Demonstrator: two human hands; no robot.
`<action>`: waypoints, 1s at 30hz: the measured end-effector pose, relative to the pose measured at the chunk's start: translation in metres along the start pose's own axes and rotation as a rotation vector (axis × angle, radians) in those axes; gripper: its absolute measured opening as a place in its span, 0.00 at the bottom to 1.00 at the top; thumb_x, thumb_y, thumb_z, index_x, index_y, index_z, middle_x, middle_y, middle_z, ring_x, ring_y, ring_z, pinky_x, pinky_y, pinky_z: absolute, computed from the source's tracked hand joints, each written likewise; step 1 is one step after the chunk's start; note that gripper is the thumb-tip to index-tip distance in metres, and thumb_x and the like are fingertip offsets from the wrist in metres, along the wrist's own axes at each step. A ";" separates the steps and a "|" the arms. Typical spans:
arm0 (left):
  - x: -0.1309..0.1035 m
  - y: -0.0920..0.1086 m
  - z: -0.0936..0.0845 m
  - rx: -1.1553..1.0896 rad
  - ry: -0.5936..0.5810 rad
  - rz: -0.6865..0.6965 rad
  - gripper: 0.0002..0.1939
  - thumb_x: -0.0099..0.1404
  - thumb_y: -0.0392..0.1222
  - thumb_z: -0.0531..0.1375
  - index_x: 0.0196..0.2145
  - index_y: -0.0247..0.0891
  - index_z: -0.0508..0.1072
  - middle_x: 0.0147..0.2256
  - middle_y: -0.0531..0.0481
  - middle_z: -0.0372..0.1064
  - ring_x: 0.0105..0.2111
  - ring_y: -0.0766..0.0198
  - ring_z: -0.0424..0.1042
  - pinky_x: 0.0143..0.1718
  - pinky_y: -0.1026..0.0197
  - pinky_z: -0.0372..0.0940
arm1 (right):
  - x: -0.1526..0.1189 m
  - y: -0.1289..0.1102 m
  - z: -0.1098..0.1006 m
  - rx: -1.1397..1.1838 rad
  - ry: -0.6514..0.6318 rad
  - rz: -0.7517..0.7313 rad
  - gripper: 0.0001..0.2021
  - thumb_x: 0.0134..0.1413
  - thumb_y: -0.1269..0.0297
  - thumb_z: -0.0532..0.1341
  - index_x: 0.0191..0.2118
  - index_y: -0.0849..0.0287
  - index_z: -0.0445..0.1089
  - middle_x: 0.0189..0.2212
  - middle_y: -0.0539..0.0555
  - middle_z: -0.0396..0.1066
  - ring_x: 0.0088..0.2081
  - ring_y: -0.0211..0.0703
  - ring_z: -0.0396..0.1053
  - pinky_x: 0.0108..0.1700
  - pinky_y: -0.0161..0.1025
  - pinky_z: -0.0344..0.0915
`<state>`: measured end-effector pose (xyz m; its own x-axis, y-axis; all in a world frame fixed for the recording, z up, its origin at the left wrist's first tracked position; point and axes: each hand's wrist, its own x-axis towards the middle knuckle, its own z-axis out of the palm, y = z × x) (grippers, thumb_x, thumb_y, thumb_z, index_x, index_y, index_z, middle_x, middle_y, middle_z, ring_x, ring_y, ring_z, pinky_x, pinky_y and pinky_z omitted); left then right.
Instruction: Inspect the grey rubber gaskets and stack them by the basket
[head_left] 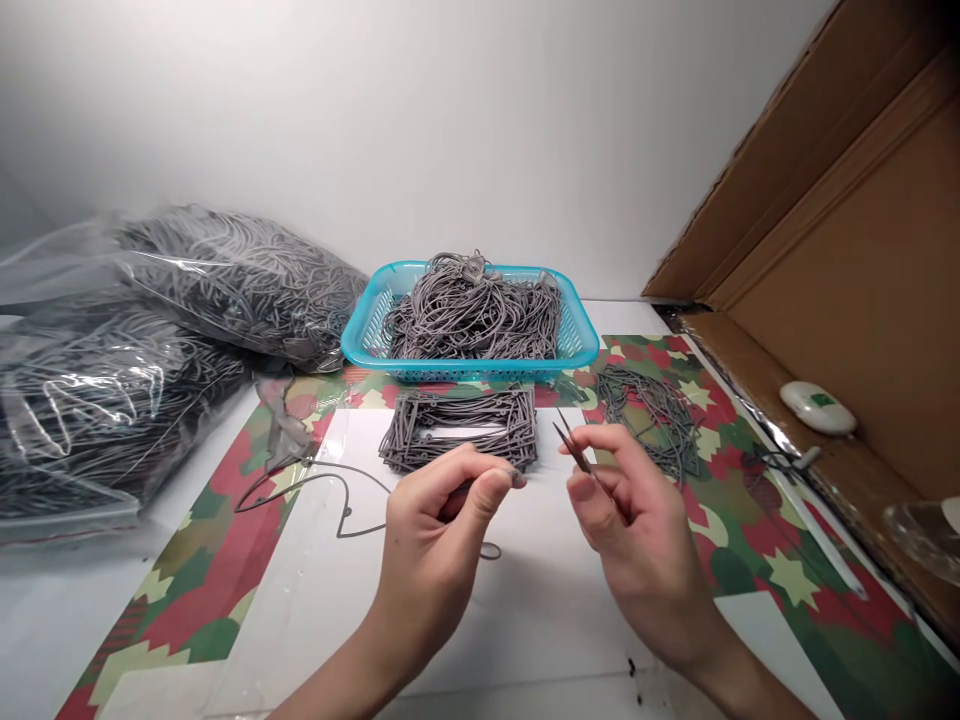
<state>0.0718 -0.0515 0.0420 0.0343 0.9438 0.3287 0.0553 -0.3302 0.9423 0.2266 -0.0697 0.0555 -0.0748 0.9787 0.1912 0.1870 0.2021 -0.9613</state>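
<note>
Two grips we list: left hand (439, 530), pinched closed on a grey piece (517, 479); right hand (641, 525), loosely curled round a pointed tool (576, 453), presumably for fine control.

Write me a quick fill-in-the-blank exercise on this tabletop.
The hand holding the dark pointed tool is the person's ____ one.
The colour of the basket is ____.
The plastic bags lie to the ____ of the basket.
The rectangular grey stack lies in ____ of the basket.
Answers: right; blue; left; front.
</note>
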 end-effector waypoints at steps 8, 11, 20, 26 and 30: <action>0.000 -0.002 -0.001 -0.030 0.020 0.015 0.13 0.69 0.45 0.57 0.28 0.39 0.74 0.22 0.56 0.63 0.17 0.73 0.53 0.17 0.67 0.52 | -0.002 0.000 0.000 -0.463 0.107 -0.383 0.08 0.63 0.65 0.55 0.47 0.55 0.63 0.21 0.42 0.62 0.17 0.30 0.53 0.17 0.29 0.51; 0.000 -0.001 -0.002 -0.053 0.013 0.004 0.14 0.70 0.46 0.56 0.29 0.39 0.73 0.21 0.55 0.61 0.18 0.72 0.53 0.17 0.68 0.52 | -0.001 0.001 -0.001 -0.593 0.147 -0.513 0.07 0.62 0.67 0.56 0.45 0.58 0.63 0.21 0.43 0.66 0.16 0.30 0.55 0.18 0.29 0.55; 0.001 -0.001 -0.002 0.006 0.004 0.051 0.13 0.71 0.45 0.55 0.30 0.39 0.71 0.21 0.56 0.58 0.18 0.72 0.53 0.17 0.68 0.51 | 0.003 0.002 -0.003 -0.797 0.159 -0.679 0.07 0.63 0.69 0.55 0.43 0.62 0.69 0.17 0.45 0.66 0.15 0.31 0.60 0.20 0.32 0.56; 0.001 0.001 -0.002 0.084 0.012 0.110 0.13 0.72 0.42 0.54 0.29 0.38 0.70 0.21 0.56 0.57 0.19 0.72 0.54 0.17 0.68 0.52 | 0.002 0.002 -0.004 -0.867 0.158 -0.707 0.08 0.64 0.68 0.55 0.41 0.64 0.71 0.16 0.46 0.65 0.15 0.32 0.61 0.19 0.33 0.55; 0.000 0.000 -0.002 0.101 0.010 0.130 0.12 0.72 0.39 0.54 0.30 0.40 0.70 0.21 0.58 0.57 0.19 0.73 0.54 0.18 0.69 0.52 | 0.002 0.003 -0.004 -0.877 0.156 -0.724 0.08 0.64 0.69 0.56 0.41 0.65 0.71 0.17 0.48 0.68 0.15 0.33 0.63 0.20 0.33 0.57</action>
<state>0.0698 -0.0513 0.0420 0.0380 0.8927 0.4490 0.1507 -0.4493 0.8806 0.2308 -0.0669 0.0534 -0.3322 0.6044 0.7241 0.7722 0.6151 -0.1592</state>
